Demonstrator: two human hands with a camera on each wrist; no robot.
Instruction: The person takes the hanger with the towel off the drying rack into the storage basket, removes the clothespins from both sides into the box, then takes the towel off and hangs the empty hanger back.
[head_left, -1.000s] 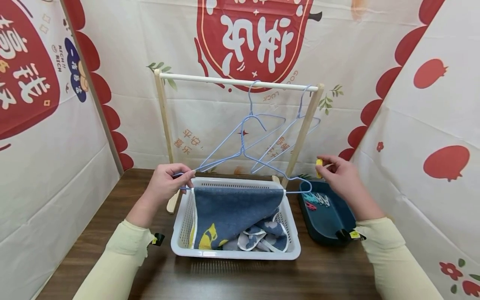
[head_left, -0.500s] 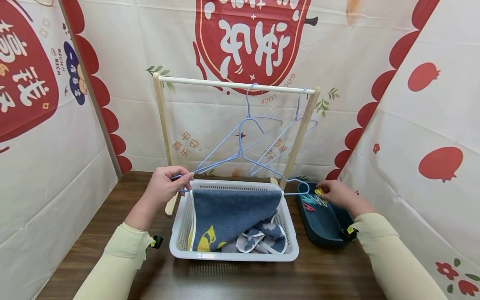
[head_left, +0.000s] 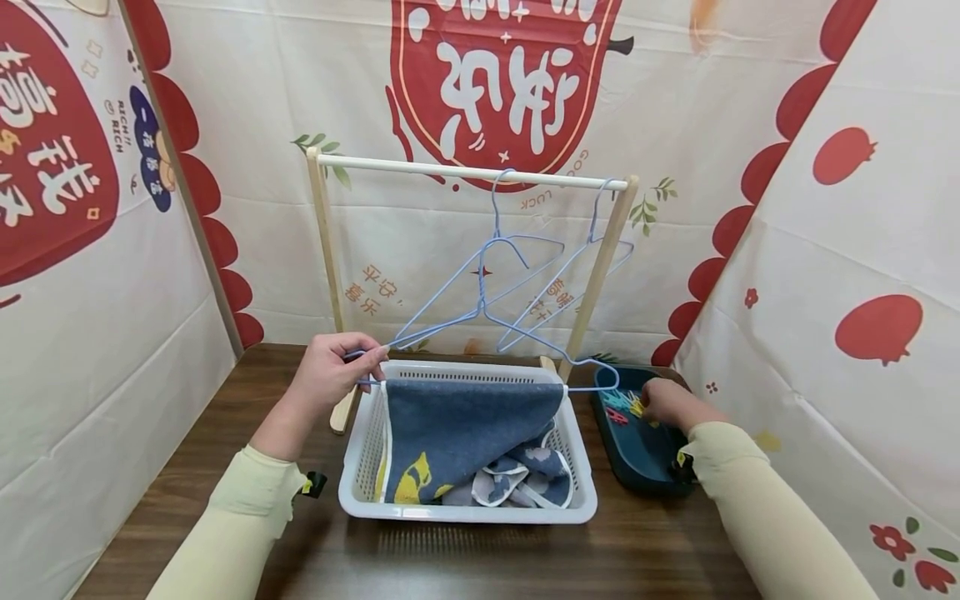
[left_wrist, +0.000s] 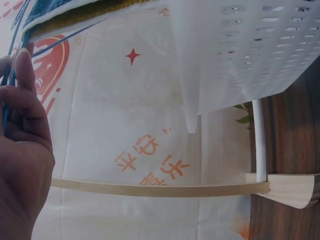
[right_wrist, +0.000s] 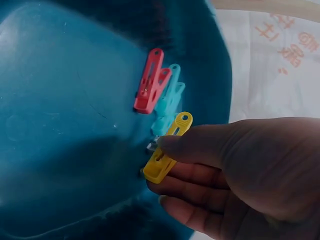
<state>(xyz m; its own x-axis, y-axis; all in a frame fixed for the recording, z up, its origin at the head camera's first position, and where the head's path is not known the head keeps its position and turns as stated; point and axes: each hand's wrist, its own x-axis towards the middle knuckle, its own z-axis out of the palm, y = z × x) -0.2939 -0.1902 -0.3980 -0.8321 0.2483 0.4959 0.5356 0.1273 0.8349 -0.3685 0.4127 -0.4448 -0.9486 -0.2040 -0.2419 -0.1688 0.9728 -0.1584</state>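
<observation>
My left hand (head_left: 341,371) grips the left end of a blue wire hanger (head_left: 517,322); in the left wrist view the fingers (left_wrist: 24,95) curl round the wire. A dark blue cloth (head_left: 472,417) with a white edge and yellow print drapes over the hanger's lower bar, hanging into a white basket (head_left: 468,510). Over at the right, my right hand (head_left: 678,404) is down in a dark teal tray (head_left: 626,477). Between thumb and fingers it pinches a yellow clothespin (right_wrist: 170,147), beside a red clothespin (right_wrist: 150,85) and turquoise clothespins (right_wrist: 170,97).
Behind the basket stands a wooden rack with a white rail (head_left: 420,167). Two more blue hangers hang from it, one near the middle (head_left: 497,204) and one by the right post (head_left: 618,250). Patterned cloth walls enclose the brown table (head_left: 315,550).
My right hand has moved down into the teal tray with the yellow clothespin, then a little further in. The left hand, hanger and cloth have stayed in place.
</observation>
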